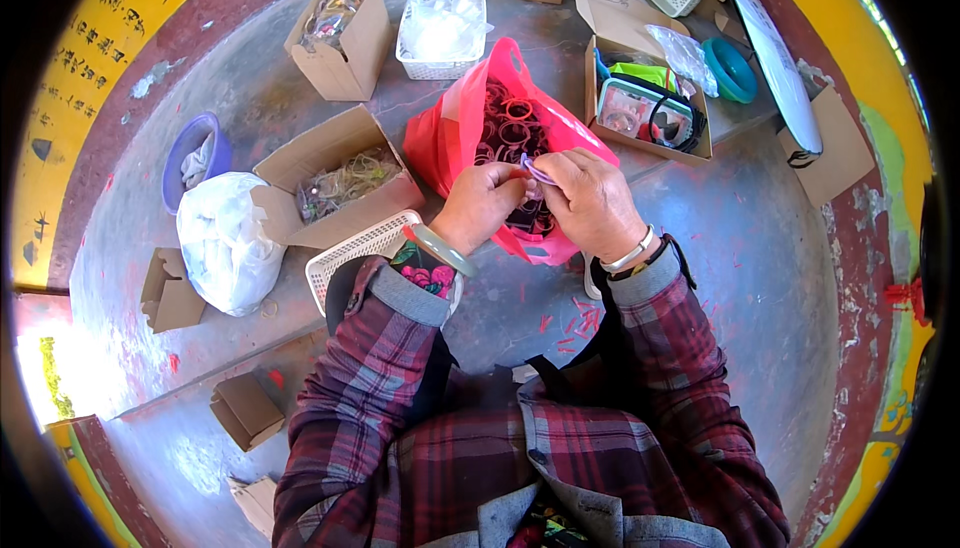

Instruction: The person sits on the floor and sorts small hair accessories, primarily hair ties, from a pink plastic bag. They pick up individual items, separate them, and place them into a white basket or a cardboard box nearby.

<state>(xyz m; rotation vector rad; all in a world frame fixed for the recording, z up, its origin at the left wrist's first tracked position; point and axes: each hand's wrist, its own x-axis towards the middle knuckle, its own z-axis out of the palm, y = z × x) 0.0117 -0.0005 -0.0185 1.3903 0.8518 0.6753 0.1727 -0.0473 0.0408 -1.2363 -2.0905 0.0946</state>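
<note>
Both my hands meet above an upright red plastic bag [447, 138] that stands in front of me. My right hand [592, 206] is closed, its thumb and fingers pinching a small purple ring-shaped band [538, 172]. My left hand [478, 210] is closed in a pinch just beside the band; what lies between its fingertips is too small to make out. Inside the bag are several dark red rings [513, 134], some with brighter red edges. My hands partly hide the near side of the bag's opening.
An open cardboard box [400, 193] of clear, yellowish loops sits left of the bag, by a white basket [340, 260] and a stuffed white plastic bag [228, 248]. Farther right stands a cardboard box [640, 148] with a clear case and cable. A purple basin [180, 173] lies far left.
</note>
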